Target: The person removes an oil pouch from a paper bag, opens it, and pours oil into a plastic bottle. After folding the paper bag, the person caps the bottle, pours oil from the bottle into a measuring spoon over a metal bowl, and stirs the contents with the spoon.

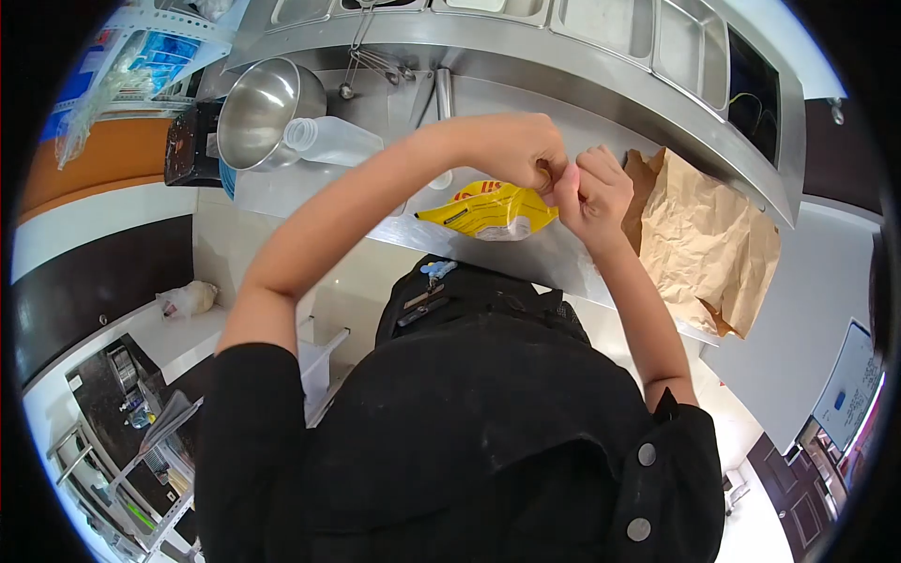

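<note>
A yellow packet [493,211] with red lettering lies at a slant over the front edge of the steel counter, its right end up at my hands. My left hand [526,150] reaches across from the left, fingers closed on that end of the packet. Right beside it, my right hand [596,199] is also closed, thumb and fingers pinched together at the same end. The two hands nearly touch. Exactly how the fingers grip the packet's edge is partly hidden.
Left on the counter [272,192] are a steel bowl [258,113] and a translucent bottle [343,141] lying down. Measuring spoons [377,66] and a metal-handled tool [444,94] are behind. Crumpled brown paper [704,239] lies right. Steel trays [690,56] line the raised back ledge.
</note>
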### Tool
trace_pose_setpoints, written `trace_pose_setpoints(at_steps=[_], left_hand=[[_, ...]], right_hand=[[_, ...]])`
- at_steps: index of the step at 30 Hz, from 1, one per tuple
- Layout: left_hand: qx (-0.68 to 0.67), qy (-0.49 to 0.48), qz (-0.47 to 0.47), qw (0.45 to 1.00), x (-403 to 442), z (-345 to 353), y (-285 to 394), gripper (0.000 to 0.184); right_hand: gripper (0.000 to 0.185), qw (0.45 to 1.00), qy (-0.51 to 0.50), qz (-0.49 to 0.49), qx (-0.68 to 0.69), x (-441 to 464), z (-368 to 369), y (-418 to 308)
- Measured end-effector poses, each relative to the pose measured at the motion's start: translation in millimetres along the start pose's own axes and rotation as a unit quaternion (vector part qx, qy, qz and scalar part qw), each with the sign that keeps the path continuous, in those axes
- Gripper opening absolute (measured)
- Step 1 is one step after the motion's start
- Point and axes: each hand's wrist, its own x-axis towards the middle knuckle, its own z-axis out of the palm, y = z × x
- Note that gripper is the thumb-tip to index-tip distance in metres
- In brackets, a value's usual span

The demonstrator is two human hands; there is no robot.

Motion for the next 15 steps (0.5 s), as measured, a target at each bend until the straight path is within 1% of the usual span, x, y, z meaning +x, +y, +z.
trace_pose_setpoints(at_steps=[3, 4, 8, 9, 13, 15], left_hand=[[-0.045, -0.114, 0.042, 0.992, 5, -3, -11, 0.006], [-0.050, -0.118, 0.043, 0.991, 5, -3, -7, 0.006], [-0.095, -0.130, -0.073, 0.984, -11, -8, 23, 0.007], [-0.094, -0.130, -0.074, 0.984, -14, -6, 23, 0.007], [-0.015, 0.010, 0.005, 1.000, -27, 19, 11, 0.009], [-0.001, 0.019, 0.003, 1.000, -30, 20, 13, 0.009]], right_hand=[[0.019, 0.996, -0.056, -0.066, 0.028, 1, -3, 0], [0.019, 0.996, -0.056, -0.060, 0.026, 0, -6, 0], [0.014, 0.980, -0.146, -0.137, 0.007, 5, -19, 0], [0.014, 0.980, -0.146, -0.138, 0.008, 6, -22, -2], [0.012, 0.958, -0.276, -0.025, -0.071, 3, -44, -19], [0.011, 0.956, -0.286, -0.022, -0.064, 7, -50, -22]])
